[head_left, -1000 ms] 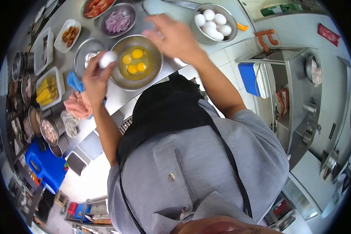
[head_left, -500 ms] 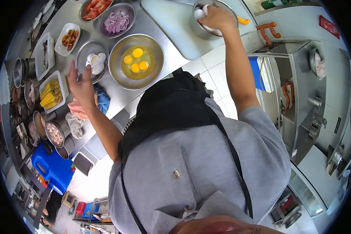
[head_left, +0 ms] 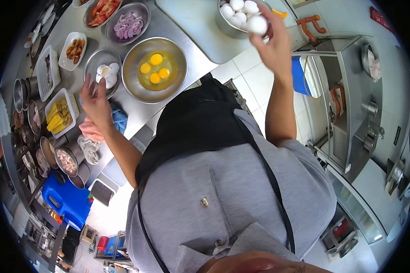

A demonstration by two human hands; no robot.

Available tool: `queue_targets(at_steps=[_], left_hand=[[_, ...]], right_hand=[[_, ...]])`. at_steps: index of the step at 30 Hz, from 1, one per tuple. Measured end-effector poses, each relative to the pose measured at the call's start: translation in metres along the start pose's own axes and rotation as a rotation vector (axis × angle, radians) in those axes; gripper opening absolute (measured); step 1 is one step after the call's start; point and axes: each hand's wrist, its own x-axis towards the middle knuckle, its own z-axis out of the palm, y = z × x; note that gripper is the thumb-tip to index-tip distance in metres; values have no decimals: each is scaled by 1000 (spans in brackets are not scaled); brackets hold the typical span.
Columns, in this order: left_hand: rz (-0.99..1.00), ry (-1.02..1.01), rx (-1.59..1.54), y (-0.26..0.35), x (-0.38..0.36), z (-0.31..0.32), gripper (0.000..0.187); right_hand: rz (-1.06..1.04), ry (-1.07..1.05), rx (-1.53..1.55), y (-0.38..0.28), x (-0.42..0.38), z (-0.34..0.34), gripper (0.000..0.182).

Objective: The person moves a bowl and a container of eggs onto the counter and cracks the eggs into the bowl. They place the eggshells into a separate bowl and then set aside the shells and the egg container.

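My right hand (head_left: pixel 275 44) grips a white egg (head_left: pixel 258 24) between thumb and fingers, at the near rim of a metal pot (head_left: pixel 225 24) full of white eggs (head_left: pixel 237 5). My left hand (head_left: pixel 97 105) is open, fingers apart, at the near edge of a small metal bowl (head_left: pixel 94 63). White eggshells (head_left: pixel 107 75) lie in that small bowl. Between the hands, a larger metal bowl (head_left: pixel 130 68) contains several whole yolks (head_left: pixel 156 59) in clear egg white.
A pale cutting board (head_left: pixel 191 27) lies under the pot. Sliced onion (head_left: pixel 128 27), red pieces (head_left: pixel 105 11) and brown pieces (head_left: pixel 75 50) fill dishes at the back. Left are a yellow-food basket (head_left: pixel 61 113), cloths (head_left: pixel 92 129) and a blue jug (head_left: pixel 68 195).
My right hand has come up out of the pot towards me with an egg in it. My left hand stays by the eggshell bowl. The view has shifted slightly.
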Motion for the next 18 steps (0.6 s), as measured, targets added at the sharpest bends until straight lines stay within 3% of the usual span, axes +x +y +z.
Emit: queue_targets(at_steps=[1, 4, 7, 9, 11, 13, 14, 15, 17, 18], left_hand=[[0, -9, -3, 0, 0, 0, 48], [-14, -16, -3, 2, -2, 1, 46], [-26, -44, 3, 5, -4, 2, 46], [-28, -57, -27, 0, -5, 5, 46], [-29, -95, -57, -3, -7, 8, 45], [-28, -121, -75, -1, -9, 10, 44], [-2, -148, -134, 4, -14, 15, 41], [27, -170, -195, 11, -19, 21, 38], [101, -308, -213, 30, -28, 34, 37], [156, -389, -229, 37, -33, 43, 37]], right_hand=[[100, -35, 224, 3, -17, 4, 45], [150, 83, 312, 17, -65, 30, 42], [-24, 190, -53, 33, -104, 59, 49], [-48, 51, -176, 60, -117, 81, 50], [-20, 72, -131, 51, -115, 80, 51], [259, 21, 172, 29, -108, 71, 50], [372, 29, 406, 27, -105, 76, 39], [367, 27, 416, 24, -100, 77, 39], [685, -336, 1260, 2, -77, 69, 38], [683, -397, 1084, -18, -68, 70, 41]])
